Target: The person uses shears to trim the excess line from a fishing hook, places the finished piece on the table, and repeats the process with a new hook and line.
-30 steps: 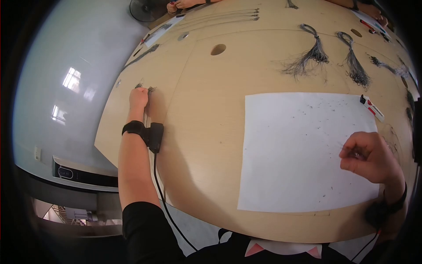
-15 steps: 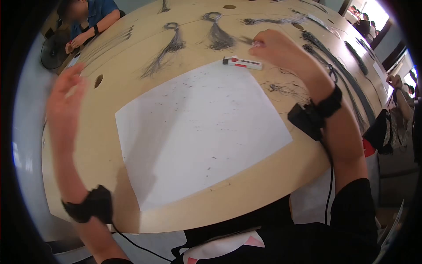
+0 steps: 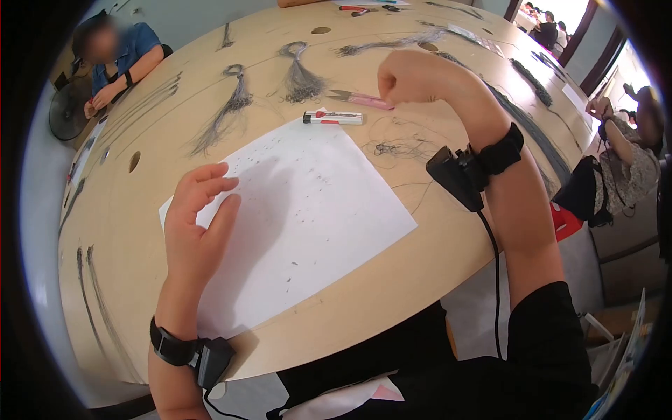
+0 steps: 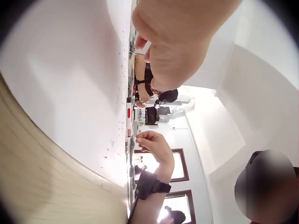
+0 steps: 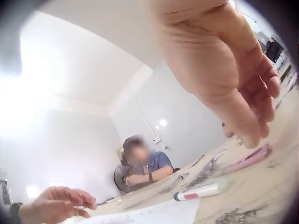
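My left hand (image 3: 196, 224) hovers over the left part of a white paper sheet (image 3: 336, 203), fingers loosely bent and thumb apart, nothing in its grasp. Small dark specks are scattered on the sheet. Beyond the paper's far corner, my right hand (image 3: 420, 78) is raised with loosely curled fingers. Under its fingertips lies a cutting tool (image 5: 252, 157) with a pink handle and grey metal tip; the right wrist view shows a gap between fingertips and handle. A white marker (image 3: 332, 117) with a black cap and red patch lies at the paper's far corner.
Looped bundles of grey strands (image 3: 299, 77) lie beyond the marker, loose thin strands (image 3: 399, 148) to the paper's right. Two long strands (image 3: 91, 280) lie on the left. Another person (image 3: 119, 59) sits at the table's far left. A cable (image 3: 495, 280) hangs from my right wrist camera.
My left hand has moved from the strands at far left to over the paper. The pink-handled tool, blurred at my right hand half a second ago, now lies on the table. The head view turned right.
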Demonstrator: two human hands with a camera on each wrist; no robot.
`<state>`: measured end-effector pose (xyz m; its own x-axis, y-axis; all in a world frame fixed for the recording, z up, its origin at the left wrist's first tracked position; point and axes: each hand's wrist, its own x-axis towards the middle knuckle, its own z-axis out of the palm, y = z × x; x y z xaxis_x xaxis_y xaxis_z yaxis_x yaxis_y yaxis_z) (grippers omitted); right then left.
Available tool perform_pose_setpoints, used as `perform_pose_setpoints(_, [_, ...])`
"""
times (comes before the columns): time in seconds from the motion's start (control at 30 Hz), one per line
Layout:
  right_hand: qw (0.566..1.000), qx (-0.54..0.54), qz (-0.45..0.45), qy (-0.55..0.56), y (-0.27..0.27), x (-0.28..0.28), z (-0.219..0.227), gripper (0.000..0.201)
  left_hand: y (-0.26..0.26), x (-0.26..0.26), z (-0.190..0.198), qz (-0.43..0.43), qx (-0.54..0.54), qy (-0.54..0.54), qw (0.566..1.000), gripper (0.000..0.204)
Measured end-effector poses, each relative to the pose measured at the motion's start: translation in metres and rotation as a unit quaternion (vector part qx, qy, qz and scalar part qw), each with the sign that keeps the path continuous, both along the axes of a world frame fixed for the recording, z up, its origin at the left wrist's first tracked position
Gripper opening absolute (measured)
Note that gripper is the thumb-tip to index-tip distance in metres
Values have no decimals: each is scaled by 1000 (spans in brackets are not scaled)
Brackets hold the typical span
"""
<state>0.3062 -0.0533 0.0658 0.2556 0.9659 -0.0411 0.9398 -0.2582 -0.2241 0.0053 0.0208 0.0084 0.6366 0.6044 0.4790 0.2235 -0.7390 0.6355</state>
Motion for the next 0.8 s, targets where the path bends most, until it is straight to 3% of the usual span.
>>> perform_pose_setpoints(0.07, [993, -88, 54, -64, -1, 8, -9, 13, 2, -1, -3, -6, -18, -13, 1000, 16])
perform_pose_setpoints(0.2, [992, -121, -6, -40, -6, 13, -19, 11, 4, -1, -3, -32, 14, -32, 999, 15])
perform_pose_setpoints(0.27, [993, -113, 19, 12, -7, 18, -24, 12, 4, 1, -4, -40, 26, -29, 998, 15])
perform_pose_setpoints(0.5, [995, -90, 26, 39, -8, 25, -33, 16, 4, 1, -8, -45, 9, -37, 998, 15])
perform_pose_setpoints(0.67, [975, -28, 3, 222, -12, 32, -32, 11, 4, 1, -9, -42, -4, -42, 998, 14])
perform_pose_setpoints(0.8, [977, -37, 23, 210, -19, 22, -21, 9, 2, 1, -8, -41, -10, -40, 998, 13])
